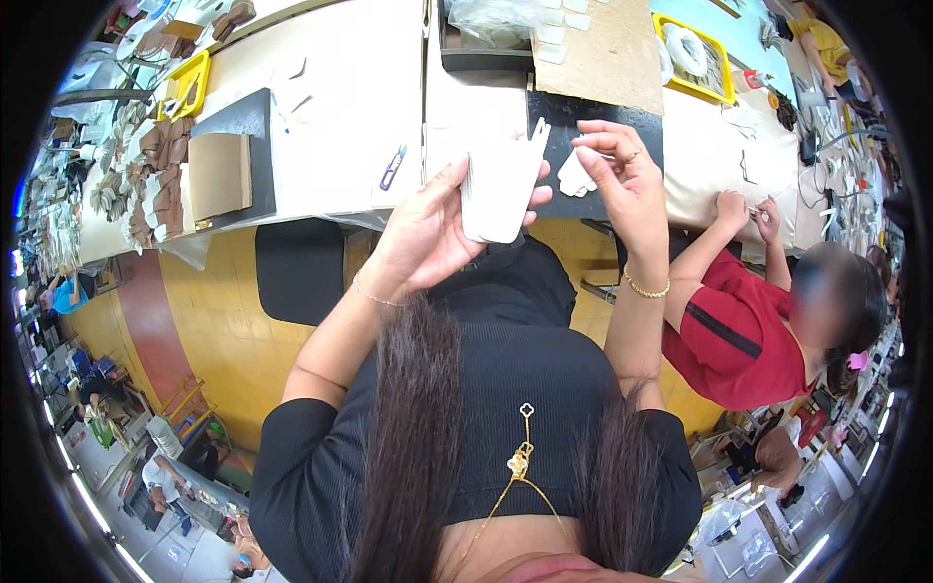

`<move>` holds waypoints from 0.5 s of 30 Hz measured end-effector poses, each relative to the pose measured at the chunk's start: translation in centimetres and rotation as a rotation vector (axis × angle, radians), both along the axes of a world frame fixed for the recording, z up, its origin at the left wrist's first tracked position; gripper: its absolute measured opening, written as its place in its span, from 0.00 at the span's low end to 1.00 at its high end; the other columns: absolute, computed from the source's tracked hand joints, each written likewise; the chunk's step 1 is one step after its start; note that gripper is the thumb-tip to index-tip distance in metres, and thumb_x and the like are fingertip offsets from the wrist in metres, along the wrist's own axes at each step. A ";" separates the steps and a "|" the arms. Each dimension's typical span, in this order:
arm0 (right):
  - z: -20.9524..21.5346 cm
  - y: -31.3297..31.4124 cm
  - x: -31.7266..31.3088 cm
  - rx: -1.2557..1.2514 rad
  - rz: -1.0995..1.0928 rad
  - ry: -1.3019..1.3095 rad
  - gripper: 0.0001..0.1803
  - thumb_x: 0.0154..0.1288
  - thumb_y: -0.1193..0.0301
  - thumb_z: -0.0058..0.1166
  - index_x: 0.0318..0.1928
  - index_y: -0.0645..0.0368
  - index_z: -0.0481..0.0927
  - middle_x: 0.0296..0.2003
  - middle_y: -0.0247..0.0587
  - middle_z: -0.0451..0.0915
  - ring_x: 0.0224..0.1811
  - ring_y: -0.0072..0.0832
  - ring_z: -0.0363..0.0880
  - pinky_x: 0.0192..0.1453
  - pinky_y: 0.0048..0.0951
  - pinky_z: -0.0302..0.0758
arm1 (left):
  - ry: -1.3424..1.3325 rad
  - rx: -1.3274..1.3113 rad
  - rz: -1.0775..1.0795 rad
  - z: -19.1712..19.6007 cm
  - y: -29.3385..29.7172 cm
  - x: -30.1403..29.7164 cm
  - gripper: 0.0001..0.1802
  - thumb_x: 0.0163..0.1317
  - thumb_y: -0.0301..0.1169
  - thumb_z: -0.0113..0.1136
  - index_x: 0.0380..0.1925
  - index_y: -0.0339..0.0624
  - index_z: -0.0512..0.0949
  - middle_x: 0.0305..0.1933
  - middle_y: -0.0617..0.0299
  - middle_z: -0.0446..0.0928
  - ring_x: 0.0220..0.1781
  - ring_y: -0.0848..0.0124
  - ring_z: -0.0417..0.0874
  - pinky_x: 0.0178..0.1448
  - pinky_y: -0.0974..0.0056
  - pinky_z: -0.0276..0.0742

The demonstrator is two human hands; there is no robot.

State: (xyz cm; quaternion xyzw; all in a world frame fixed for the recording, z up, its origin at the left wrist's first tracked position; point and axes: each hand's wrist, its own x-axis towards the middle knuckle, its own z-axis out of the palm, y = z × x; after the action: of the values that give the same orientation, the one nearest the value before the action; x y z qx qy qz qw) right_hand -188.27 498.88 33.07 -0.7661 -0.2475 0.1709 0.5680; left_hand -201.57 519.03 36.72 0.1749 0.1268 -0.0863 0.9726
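Observation:
My left hand (428, 219) is wrapped round a stack of thin white flat pieces (498, 199), held over the table's near edge. The pieces have rounded corners, and a narrow forked end sticks up at the top right of the stack. To the right of it, my right hand (634, 189) is raised with thumb and fingers apart, and I see nothing between them. Next to its fingertips, a small pile of similar white pieces (575, 177) lies on a black board (622, 117).
Purple-handled thread snips (393, 169) lie left of my hands. Farther left, a brown board (220, 175) rests on a dark slab. Brown cardboard (607, 63) and a yellow tray (724, 63) are at the back. At right, a person in red (734, 330) works close beside me.

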 end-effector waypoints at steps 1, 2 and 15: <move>1.1 1.0 -0.6 0.049 0.022 0.002 0.09 0.66 0.72 0.60 0.43 0.63 0.80 0.53 0.42 0.73 0.48 0.20 0.76 0.49 0.21 0.75 | -0.005 -0.008 0.007 0.0 -0.1 0.0 0.28 0.77 0.42 0.31 0.69 0.35 0.56 0.64 0.39 0.68 0.62 0.49 0.75 0.62 0.53 0.78; 1.9 1.9 -1.1 0.109 0.057 -0.004 0.07 0.66 0.73 0.60 0.41 0.63 0.80 0.53 0.42 0.73 0.47 0.20 0.76 0.48 0.21 0.75 | 0.013 0.006 0.013 0.1 -0.1 0.0 0.28 0.77 0.42 0.31 0.69 0.35 0.56 0.64 0.39 0.68 0.62 0.49 0.76 0.62 0.53 0.78; 3.8 5.8 -2.8 -0.072 0.006 -0.173 0.12 0.54 0.73 0.70 0.29 0.63 0.78 0.47 0.42 0.74 0.42 0.21 0.78 0.45 0.25 0.77 | 0.001 0.174 0.078 -1.1 0.2 -0.4 0.27 0.76 0.39 0.39 0.69 0.35 0.57 0.62 0.50 0.71 0.58 0.60 0.79 0.59 0.54 0.81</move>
State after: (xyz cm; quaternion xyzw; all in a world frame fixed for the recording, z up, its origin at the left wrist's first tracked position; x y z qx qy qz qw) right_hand -191.04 504.69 36.91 -0.7971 -0.2915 0.1145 0.5163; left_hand -201.98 519.21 35.63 0.2536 0.1410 -0.0371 0.9563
